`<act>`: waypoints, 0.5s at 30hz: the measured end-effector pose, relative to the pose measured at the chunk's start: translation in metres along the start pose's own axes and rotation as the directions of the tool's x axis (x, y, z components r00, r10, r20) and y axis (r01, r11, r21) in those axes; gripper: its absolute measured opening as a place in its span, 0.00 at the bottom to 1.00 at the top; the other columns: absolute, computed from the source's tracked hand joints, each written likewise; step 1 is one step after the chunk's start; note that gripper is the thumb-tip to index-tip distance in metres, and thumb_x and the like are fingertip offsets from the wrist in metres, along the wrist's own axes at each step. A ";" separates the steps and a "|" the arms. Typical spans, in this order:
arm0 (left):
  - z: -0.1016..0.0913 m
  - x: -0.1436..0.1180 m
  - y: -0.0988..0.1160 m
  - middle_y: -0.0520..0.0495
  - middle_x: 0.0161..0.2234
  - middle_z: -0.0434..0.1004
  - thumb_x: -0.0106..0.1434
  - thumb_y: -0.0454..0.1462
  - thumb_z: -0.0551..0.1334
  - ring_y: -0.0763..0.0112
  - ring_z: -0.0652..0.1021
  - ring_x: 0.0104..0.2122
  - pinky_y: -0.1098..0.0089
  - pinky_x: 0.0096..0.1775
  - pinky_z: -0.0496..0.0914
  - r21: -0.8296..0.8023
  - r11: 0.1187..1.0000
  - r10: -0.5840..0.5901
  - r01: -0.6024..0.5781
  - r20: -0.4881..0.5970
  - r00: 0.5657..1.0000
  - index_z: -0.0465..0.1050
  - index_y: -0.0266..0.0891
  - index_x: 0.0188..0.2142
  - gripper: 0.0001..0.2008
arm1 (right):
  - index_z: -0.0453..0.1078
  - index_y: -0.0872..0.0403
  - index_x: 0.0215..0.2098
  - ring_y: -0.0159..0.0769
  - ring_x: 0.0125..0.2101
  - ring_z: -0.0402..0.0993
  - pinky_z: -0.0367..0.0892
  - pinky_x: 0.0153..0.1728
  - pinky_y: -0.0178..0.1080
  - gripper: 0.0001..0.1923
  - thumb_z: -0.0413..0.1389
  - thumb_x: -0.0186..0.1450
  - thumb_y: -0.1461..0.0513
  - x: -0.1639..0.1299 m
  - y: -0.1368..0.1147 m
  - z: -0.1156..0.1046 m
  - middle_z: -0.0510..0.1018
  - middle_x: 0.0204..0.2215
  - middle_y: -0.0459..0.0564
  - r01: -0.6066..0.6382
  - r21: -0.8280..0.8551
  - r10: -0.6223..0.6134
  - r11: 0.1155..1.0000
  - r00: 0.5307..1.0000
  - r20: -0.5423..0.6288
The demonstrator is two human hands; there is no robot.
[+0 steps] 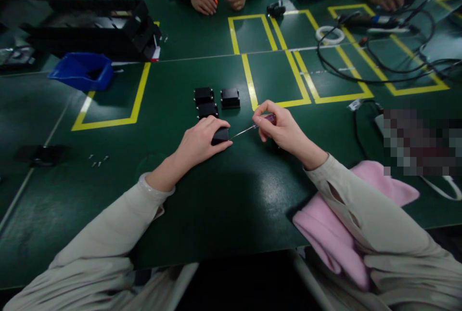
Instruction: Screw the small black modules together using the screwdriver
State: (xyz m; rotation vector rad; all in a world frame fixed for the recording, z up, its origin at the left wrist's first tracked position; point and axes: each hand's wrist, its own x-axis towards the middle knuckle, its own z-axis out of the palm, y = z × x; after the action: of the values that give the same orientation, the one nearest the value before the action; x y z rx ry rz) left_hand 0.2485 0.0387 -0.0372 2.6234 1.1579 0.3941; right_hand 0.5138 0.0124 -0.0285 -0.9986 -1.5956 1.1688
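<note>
Left hand (200, 143) pressed flat over small black block (220, 135) on green bench (224, 205), just below 3 like blocks (215, 100). Right hand (279, 128) pinched shut on screwdriver (252, 127), tip at block's edge. Prob. light, rigid plastic, slippery; best held by sides.
</note>
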 end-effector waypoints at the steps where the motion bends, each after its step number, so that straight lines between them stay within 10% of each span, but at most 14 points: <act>1: 0.000 0.000 0.000 0.39 0.54 0.78 0.72 0.48 0.65 0.50 0.79 0.54 0.56 0.49 0.75 -0.003 1.000 0.002 -0.002 0.001 1.000 0.71 0.42 0.57 0.20 | 0.64 0.50 0.41 0.28 0.16 0.67 0.59 0.21 0.33 0.11 0.61 0.73 0.56 0.000 0.000 0.000 0.68 0.17 0.35 0.006 0.011 -0.006 1.000 1.000 -0.003; 15: 0.000 -0.001 -0.001 0.39 0.54 0.78 0.72 0.49 0.65 0.51 0.78 0.53 0.56 0.50 0.75 0.000 1.000 0.014 -0.014 0.003 1.000 0.71 0.41 0.57 0.20 | 0.63 0.50 0.43 0.27 0.17 0.69 0.60 0.22 0.32 0.08 0.59 0.73 0.61 0.000 0.005 -0.001 0.69 0.19 0.34 0.050 0.006 -0.050 0.999 0.999 -0.008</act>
State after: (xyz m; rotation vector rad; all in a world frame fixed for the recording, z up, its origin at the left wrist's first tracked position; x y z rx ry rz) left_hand 0.2471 0.0387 -0.0374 2.6326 1.1386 0.3932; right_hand 0.5147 0.0138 -0.0328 -0.9528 -1.6004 1.1341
